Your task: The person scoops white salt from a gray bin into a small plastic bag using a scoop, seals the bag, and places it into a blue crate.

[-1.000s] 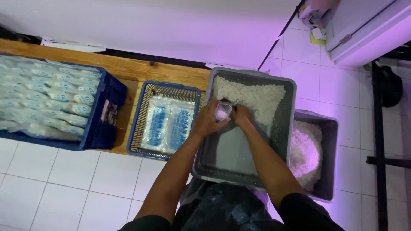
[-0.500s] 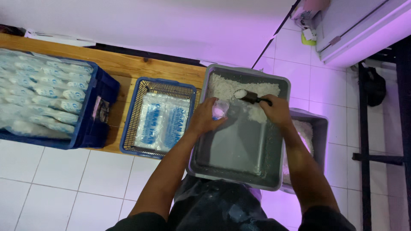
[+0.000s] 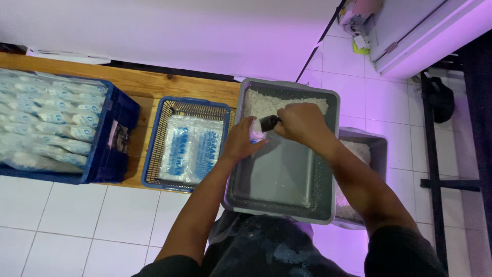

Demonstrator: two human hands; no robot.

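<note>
Right hand: the right hand point(image 3: 302, 123) is closed around a dark scoop point(image 3: 270, 122), with the scoop end tipped toward the left hand.
Left hand: the left hand point(image 3: 240, 142) is clamped on a small clear bag point(image 3: 255, 134), holding its mouth up just beside the scoop.
Hands: close together, nearly touching, over the rear part of the grey tub point(image 3: 328, 154).
Change in the last half second: the scoop was out over the white grains point(image 3: 266, 104), loaded and well apart from the bag; it now sits at the bag mouth.
Judgement: a scoopful appears to be going into the bag; the flow itself is hidden by the fingers.
Against one second ago: the pose matches closely, both hands meeting at the bag, which suggests a repeating scoop-and-fill cycle.
Tub: the grains are heaped at the far end; the near floor is mostly bare.
Second tub point(image 3: 376, 146): lower right, partly under the arm, also holding white grains.
Blue basket point(image 3: 154, 149): left of the tub on the wooden bench point(image 3: 154, 82), holding flat filled packs.
Blue crate point(image 3: 115, 149): farther left, stacked with filled bags.
</note>
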